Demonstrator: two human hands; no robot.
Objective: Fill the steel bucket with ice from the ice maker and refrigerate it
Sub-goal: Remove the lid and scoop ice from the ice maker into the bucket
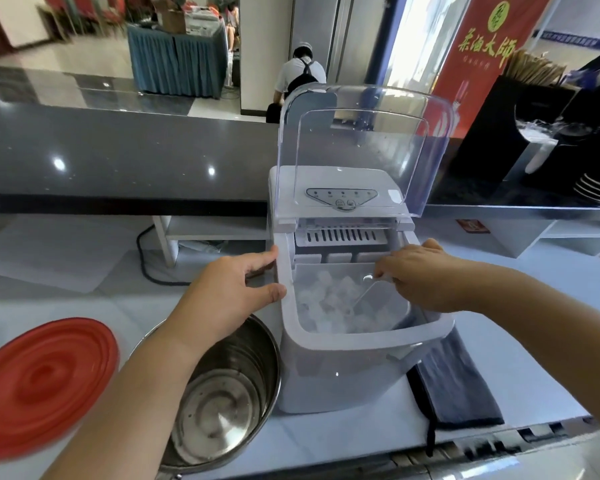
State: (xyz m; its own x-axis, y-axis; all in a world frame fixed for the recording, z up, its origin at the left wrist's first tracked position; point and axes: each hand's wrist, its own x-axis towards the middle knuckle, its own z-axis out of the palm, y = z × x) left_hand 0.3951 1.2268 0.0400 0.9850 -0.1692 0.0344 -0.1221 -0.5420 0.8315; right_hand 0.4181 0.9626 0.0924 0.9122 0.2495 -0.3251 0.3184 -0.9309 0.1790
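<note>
White counter point(551, 362) before us, our left hand point(229, 292) loosely open against the rim of the ice maker point(326, 368), our right hand point(426, 275) reaching in, pinching a clear scoop point(366, 291) over the ice point(329, 303), steel bucket point(246, 368) just beside the maker.

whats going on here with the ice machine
A person is about to scoop ice. The left hand rests against the left side of the ice maker, whose clear cover is flipped up. The right hand holds a clear scoop down in the ice. The steel bucket beside the machine holds no ice yet, and its red lid lies off on the counter.
</note>
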